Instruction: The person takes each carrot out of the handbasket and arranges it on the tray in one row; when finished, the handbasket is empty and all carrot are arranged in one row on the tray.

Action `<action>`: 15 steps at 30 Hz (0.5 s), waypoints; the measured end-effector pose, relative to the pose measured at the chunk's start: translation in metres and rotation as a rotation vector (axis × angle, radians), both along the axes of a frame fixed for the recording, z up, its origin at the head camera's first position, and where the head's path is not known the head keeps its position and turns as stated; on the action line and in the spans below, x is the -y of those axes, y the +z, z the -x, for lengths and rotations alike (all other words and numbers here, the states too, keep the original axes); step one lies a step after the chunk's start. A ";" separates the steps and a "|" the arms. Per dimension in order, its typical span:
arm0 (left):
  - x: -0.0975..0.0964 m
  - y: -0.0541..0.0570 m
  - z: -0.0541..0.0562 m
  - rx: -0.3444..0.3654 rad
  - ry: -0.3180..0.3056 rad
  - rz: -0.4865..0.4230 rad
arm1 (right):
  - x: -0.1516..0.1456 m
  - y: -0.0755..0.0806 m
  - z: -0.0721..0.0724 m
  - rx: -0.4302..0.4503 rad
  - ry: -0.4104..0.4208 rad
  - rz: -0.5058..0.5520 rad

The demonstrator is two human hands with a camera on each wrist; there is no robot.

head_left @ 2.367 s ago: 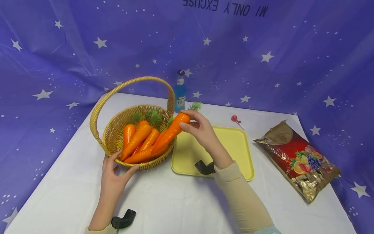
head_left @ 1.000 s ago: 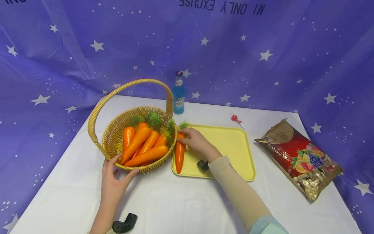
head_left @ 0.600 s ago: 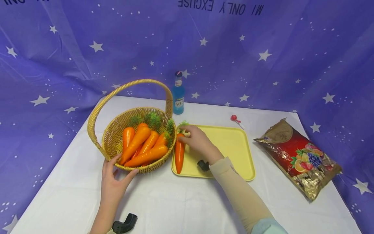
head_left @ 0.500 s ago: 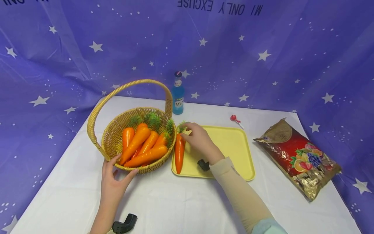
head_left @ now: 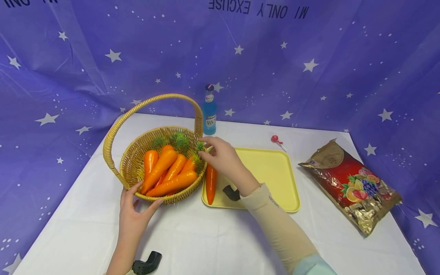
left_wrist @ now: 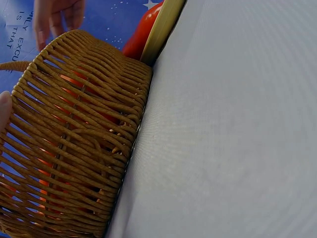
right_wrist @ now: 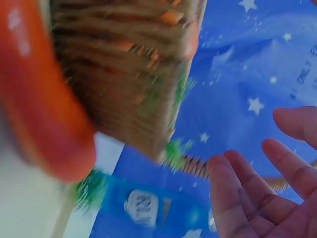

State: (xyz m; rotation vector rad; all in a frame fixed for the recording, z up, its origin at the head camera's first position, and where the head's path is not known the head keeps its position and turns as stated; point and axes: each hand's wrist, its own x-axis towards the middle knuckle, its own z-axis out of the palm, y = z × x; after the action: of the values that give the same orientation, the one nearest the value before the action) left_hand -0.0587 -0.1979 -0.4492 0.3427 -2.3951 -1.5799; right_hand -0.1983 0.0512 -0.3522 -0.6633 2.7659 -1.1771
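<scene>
A wicker basket (head_left: 124,168) with a tall handle holds several orange toy carrots (head_left: 159,168) with green tops. My left hand (head_left: 132,214) holds its near rim; the thumb lies on the rim in the left wrist view. Over the basket's right edge is my right hand (head_left: 223,158), close to a carrot's green top. In the right wrist view its fingers (right_wrist: 225,198) are spread with nothing between them. One carrot (head_left: 211,185) lies lengthwise along the left side of the yellow tray (head_left: 264,172), its top end hidden by the right hand in the head view.
Behind the basket stands a blue bottle (head_left: 209,114). A red lollipop (head_left: 275,139) lies beyond the tray. To the right rests a red and gold snack bag (head_left: 354,187). A purple starry cloth (head_left: 261,76) hangs behind the white table.
The right hand moved a carrot from the basket onto the tray's left side and let go of it. It then shifted left over the basket's right rim. The left hand stays in place.
</scene>
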 end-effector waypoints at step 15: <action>0.001 -0.004 0.001 -0.008 0.006 0.006 | 0.055 -0.009 0.008 -0.008 0.137 -0.126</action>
State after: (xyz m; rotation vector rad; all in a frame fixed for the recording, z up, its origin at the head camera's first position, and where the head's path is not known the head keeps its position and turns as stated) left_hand -0.0594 -0.1987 -0.4529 0.3420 -2.3900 -1.5680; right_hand -0.2067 -0.0040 -0.3616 -0.8296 2.7228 -0.9680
